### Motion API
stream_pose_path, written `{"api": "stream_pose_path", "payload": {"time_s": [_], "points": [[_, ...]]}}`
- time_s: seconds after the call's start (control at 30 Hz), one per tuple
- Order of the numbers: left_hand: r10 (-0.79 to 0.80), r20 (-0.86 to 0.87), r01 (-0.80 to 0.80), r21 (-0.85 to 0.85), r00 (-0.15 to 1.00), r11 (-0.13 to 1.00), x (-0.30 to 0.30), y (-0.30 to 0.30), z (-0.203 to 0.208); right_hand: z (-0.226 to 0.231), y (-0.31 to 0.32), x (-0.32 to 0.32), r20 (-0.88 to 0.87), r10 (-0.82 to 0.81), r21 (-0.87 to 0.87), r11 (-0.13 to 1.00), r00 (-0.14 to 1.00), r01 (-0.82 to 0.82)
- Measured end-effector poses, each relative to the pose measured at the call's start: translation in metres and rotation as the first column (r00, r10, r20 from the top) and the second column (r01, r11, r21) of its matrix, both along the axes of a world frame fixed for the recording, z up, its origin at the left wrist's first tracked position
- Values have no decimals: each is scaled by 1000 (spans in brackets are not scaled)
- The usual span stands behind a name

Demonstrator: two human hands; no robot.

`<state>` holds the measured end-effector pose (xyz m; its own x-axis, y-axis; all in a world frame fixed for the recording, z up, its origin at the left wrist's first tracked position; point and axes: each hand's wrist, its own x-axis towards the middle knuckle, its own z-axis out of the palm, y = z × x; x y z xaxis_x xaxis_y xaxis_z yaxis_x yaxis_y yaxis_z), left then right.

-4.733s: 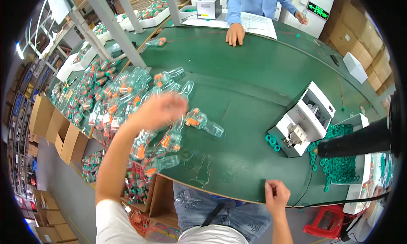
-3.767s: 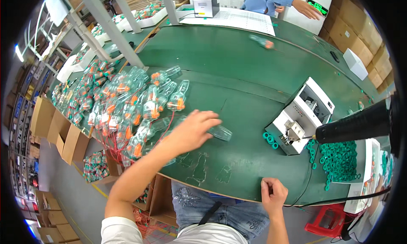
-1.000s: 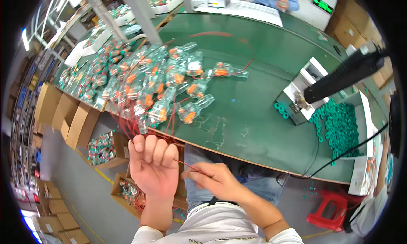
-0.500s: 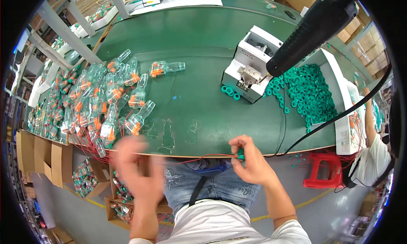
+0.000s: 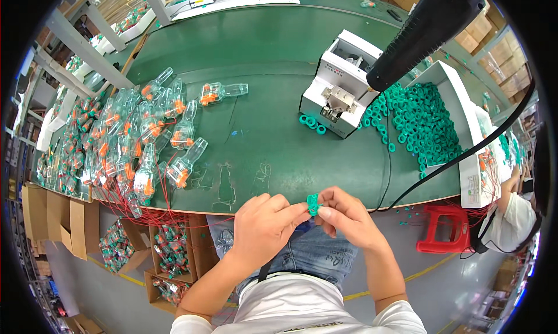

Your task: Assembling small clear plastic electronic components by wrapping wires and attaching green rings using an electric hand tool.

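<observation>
My hands meet in front of the bench's near edge. My right hand [image 5: 349, 219] is closed, with small green rings [image 5: 313, 205] between thumb and fingers. From the left, my left hand [image 5: 264, 223] has its fingertips pressed together against the same green rings. A red wire [image 5: 218, 221] leads leftward from behind my left hand; its end at the fingers is hidden. To the left lies a heap of clear plastic housings [image 5: 139, 130] with orange inner parts and red wires. One clear housing [image 5: 224, 92] lies apart from the heap.
A white-and-black bench machine [image 5: 337, 90] stands right of centre, beneath a black cylindrical tool [image 5: 424, 38]. Loose green rings [image 5: 427, 122] fill a white tray [image 5: 462, 101]. A black cable [image 5: 442, 171] crosses the right side. Below are cardboard boxes [image 5: 203, 247] and a red stool [image 5: 443, 229].
My left hand has swung right from near the heap to the green rings at my right hand. My right hand has shifted slightly and now shows the green rings more fully.
</observation>
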<state>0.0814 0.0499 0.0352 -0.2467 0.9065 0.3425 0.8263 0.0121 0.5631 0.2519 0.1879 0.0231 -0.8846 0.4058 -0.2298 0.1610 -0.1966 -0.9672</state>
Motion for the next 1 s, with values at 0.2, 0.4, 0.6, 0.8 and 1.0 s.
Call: {"api": "stream_pose_path", "payload": {"time_s": [0.2, 0.4, 0.6, 0.8, 1.0], "points": [[-45, 833, 64, 11, 552, 998, 0, -5, -23, -3, -6, -8, -91, -61, -38, 998, 994, 58], [23, 732, 52, -79, 681, 995, -4, -7, -18, 7, 2, -11, -52, -29, -127, 992, 998, 22], [-5, 824, 78, -48, 567, 996, -6, -10, -23, 2, -4, -11, 123, 91, -59, 995, 988, -85], [-153, 578, 170, 24, 802, 985, -8, -4, -6, -6, -13, -13, 149, 41, 124, 990, 988, -60], [-229, 395, 227, 54, 890, 972, -20, 14, -38, 15, 16, -23, 416, 168, 166, 952, 893, -257]]}}
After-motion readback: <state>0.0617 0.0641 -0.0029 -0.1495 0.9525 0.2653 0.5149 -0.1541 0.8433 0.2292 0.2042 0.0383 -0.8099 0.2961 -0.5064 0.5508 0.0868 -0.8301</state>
